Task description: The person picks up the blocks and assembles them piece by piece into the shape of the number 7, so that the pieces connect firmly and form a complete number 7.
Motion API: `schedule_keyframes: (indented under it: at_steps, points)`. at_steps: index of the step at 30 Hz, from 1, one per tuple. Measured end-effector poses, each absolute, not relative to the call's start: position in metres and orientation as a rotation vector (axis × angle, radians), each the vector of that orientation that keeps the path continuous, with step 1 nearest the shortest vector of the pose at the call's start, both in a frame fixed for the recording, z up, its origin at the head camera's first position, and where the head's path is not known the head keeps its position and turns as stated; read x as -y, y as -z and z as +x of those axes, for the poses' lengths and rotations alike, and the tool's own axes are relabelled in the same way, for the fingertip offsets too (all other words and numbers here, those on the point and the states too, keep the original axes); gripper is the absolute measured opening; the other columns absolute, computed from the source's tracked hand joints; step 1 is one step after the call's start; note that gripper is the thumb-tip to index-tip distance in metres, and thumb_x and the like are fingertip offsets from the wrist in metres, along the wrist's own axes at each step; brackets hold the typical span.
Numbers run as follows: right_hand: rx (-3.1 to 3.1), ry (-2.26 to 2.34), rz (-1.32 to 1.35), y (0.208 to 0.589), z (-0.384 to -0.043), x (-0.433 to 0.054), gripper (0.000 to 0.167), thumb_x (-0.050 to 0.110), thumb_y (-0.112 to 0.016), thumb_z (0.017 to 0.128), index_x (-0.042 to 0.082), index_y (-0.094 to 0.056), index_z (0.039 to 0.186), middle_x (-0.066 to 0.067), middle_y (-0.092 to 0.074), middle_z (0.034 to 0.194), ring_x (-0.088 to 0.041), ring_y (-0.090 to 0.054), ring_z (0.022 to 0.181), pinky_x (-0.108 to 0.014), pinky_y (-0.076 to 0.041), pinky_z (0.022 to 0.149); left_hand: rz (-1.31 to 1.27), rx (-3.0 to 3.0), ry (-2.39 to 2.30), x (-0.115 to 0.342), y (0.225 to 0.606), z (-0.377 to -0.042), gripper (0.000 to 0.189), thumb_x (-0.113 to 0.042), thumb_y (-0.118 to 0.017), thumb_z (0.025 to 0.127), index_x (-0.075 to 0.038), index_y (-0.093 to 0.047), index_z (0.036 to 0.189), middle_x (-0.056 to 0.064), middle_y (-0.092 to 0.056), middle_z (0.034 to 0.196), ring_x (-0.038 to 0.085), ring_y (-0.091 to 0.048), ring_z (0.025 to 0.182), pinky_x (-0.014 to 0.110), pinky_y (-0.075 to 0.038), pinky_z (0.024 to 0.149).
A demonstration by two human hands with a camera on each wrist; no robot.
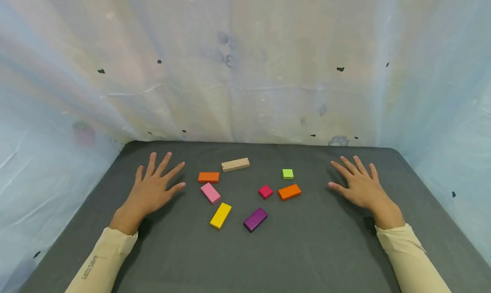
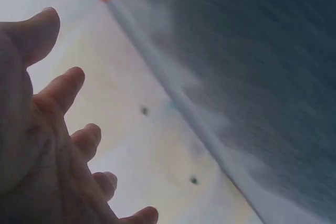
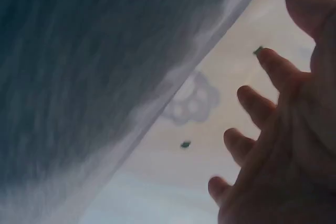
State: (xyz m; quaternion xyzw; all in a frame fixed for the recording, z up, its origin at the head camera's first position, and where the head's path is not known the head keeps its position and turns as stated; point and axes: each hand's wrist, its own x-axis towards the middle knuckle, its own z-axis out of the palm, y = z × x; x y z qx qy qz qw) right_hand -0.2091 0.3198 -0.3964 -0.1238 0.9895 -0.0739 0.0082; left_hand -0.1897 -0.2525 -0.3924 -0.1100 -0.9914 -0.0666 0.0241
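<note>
My left hand [image 1: 152,192] hovers over the left side of the table, fingers spread and holding nothing. Nearest to it lie an orange block [image 1: 209,177] and a pink block [image 1: 210,193]. On the right side, my right hand [image 1: 362,187] is likewise spread and holds nothing, with an orange block [image 1: 289,192] and a small lime green block [image 1: 287,174] closest. Between the hands also lie a plain wooden block [image 1: 235,164], a small red block [image 1: 265,192], a yellow block [image 1: 220,216] and a purple block [image 1: 255,220]. Both wrist views show the spread fingers.
The blocks lie apart on a table with a dark grey cloth [image 1: 192,259]. Pale translucent sheeting [image 1: 245,71] with small dark marks hangs behind the table's far edge and along both sides.
</note>
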Motion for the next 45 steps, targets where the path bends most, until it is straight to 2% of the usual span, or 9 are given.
schedule_keyframes:
  at_steps: [5, 11, 16, 20, 23, 30, 37, 41, 45]
  points:
    - [-3.065, 0.356, -0.521, 0.391, -0.209, -0.308, 0.077, 0.054, -0.058, 0.095, 0.023, -0.027, 0.158, -0.017, -0.020, 0.165, -0.045, -0.008, 0.152, -0.072, -0.007, 0.114, -0.464, 3.012, 0.215, 0.232, 0.378, -0.180, 0.072, -0.051, -0.059, 0.096, -0.026, -0.031, 0.157, 0.014, -0.012, 0.168, 0.047, -0.001, 0.153, 0.073, -0.017, 0.113]
    - [-3.036, 0.493, -0.656, 0.382, -0.206, -0.292, 0.073, 0.044, -0.066, 0.094, 0.020, -0.035, 0.156, -0.015, -0.028, 0.163, -0.044, -0.016, 0.152, -0.071, -0.014, 0.113, -0.511, 3.002, 0.381, 0.205, 0.366, -0.164, 0.069, -0.042, -0.067, 0.094, -0.022, -0.039, 0.154, 0.018, -0.025, 0.162, 0.047, -0.023, 0.147, 0.070, -0.035, 0.106]
    - [-2.991, 0.569, -0.769, 0.380, -0.206, -0.282, 0.073, 0.040, -0.070, 0.092, 0.020, -0.038, 0.154, -0.014, -0.033, 0.161, -0.043, -0.017, 0.152, -0.071, -0.015, 0.113, -0.538, 3.016, 0.506, 0.187, 0.364, -0.155, 0.052, -0.032, -0.072, 0.091, -0.021, -0.059, 0.140, 0.014, -0.053, 0.136, 0.035, -0.051, 0.123, 0.057, -0.050, 0.093]
    - [-2.971, 0.560, -0.811, 0.381, -0.206, -0.277, 0.073, 0.039, -0.071, 0.091, 0.019, -0.039, 0.154, -0.014, -0.034, 0.161, -0.043, -0.018, 0.151, -0.071, -0.015, 0.113, -0.605, 3.068, 0.651, 0.175, 0.367, -0.153, 0.043, -0.027, -0.074, 0.090, -0.018, -0.066, 0.131, 0.007, -0.064, 0.124, 0.026, -0.063, 0.105, 0.047, -0.053, 0.087]
    - [-2.973, 0.563, -0.824, 0.381, -0.205, -0.274, 0.075, 0.039, -0.073, 0.090, 0.020, -0.039, 0.153, -0.013, -0.036, 0.160, -0.043, -0.019, 0.151, -0.071, -0.015, 0.113, -0.645, 3.084, 0.720, 0.167, 0.372, -0.154, 0.043, -0.023, -0.078, 0.086, -0.018, -0.068, 0.128, 0.005, -0.066, 0.123, 0.021, -0.065, 0.100, 0.040, -0.053, 0.083]
    - [-2.967, 0.600, -0.918, 0.381, -0.201, -0.263, 0.076, 0.036, -0.076, 0.087, 0.017, -0.042, 0.152, -0.011, -0.038, 0.159, -0.040, -0.023, 0.151, -0.069, -0.018, 0.112, -0.674, 3.141, 0.767, 0.149, 0.385, -0.155, 0.045, -0.021, -0.083, 0.081, -0.019, -0.071, 0.124, -0.004, -0.068, 0.104, 0.011, -0.057, 0.087, 0.027, -0.048, 0.073]
    - [-2.908, 0.690, -1.041, 0.384, -0.195, -0.252, 0.071, 0.031, -0.081, 0.083, 0.017, -0.051, 0.146, -0.009, -0.050, 0.151, -0.037, -0.033, 0.147, -0.070, -0.024, 0.109, -0.900, 3.037, 0.840, 0.147, 0.398, -0.153, 0.039, -0.017, -0.086, 0.077, -0.013, -0.076, 0.115, -0.001, -0.064, 0.103, 0.011, -0.060, 0.081, 0.020, -0.051, 0.071]
    - [-2.870, 0.734, -1.114, 0.378, -0.188, -0.241, 0.065, 0.028, -0.082, 0.082, 0.019, -0.056, 0.141, -0.004, -0.055, 0.146, -0.032, -0.043, 0.141, -0.062, -0.033, 0.111, -0.949, 2.998, 0.856, 0.148, 0.401, -0.154, 0.039, -0.017, -0.088, 0.075, -0.009, -0.077, 0.111, -0.001, -0.063, 0.104, 0.010, -0.061, 0.080, 0.020, -0.053, 0.071]
    - [-2.795, 0.739, -1.115, 0.372, -0.182, -0.217, 0.057, 0.031, -0.079, 0.085, 0.023, -0.059, 0.138, 0.003, -0.058, 0.142, -0.024, -0.053, 0.133, -0.052, -0.044, 0.107, -0.986, 2.991, 0.843, 0.149, 0.400, -0.152, 0.038, -0.019, -0.088, 0.075, -0.008, -0.078, 0.109, -0.001, -0.062, 0.106, 0.010, -0.062, 0.081, 0.022, -0.055, 0.073]
